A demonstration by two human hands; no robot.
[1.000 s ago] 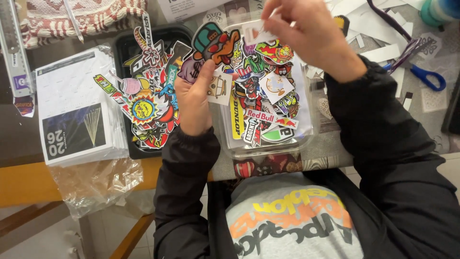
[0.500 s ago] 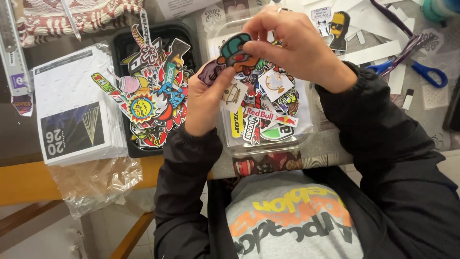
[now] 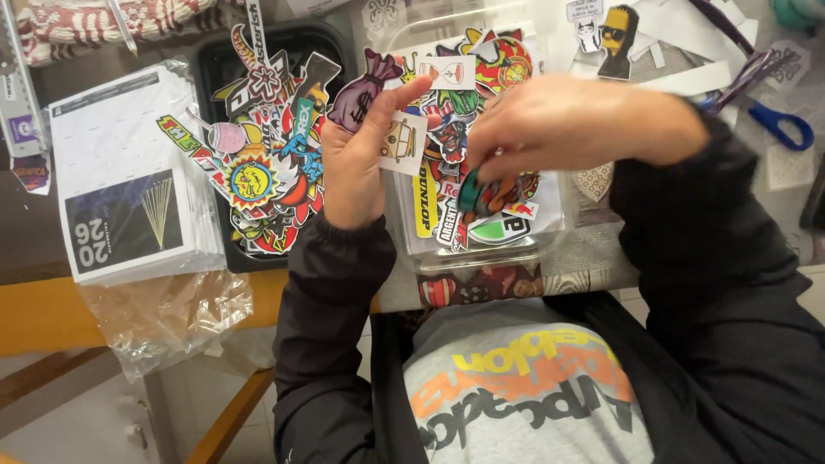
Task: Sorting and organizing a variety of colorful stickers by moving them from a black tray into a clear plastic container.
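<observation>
- Stickers (image 3: 481,180) in many colours were piled in a clear plastic tray (image 3: 481,258) at the near edge of the tabletop (image 3: 593,249).
- Left hand (image 3: 357,159): it was held over the tray's left rim, fingers curled, with a small pale sticker showing a van (image 3: 401,142) pinched between thumb and fingertips.
- Right hand (image 3: 576,125): it was held over the tray, blurred, fingers bent down onto a round dark sticker with teal and orange (image 3: 483,193); whether that sticker was gripped or only touched could not be told.
- A black tray (image 3: 225,51) heaped with more stickers was set just to the left of the clear one.
- A white pad with a dark cover panel (image 3: 129,180) was seen further left, on a clear plastic bag (image 3: 163,318).
- Blue-handled scissors (image 3: 778,125) were lying at the far right, near loose paper cut-outs (image 3: 614,30).
</observation>
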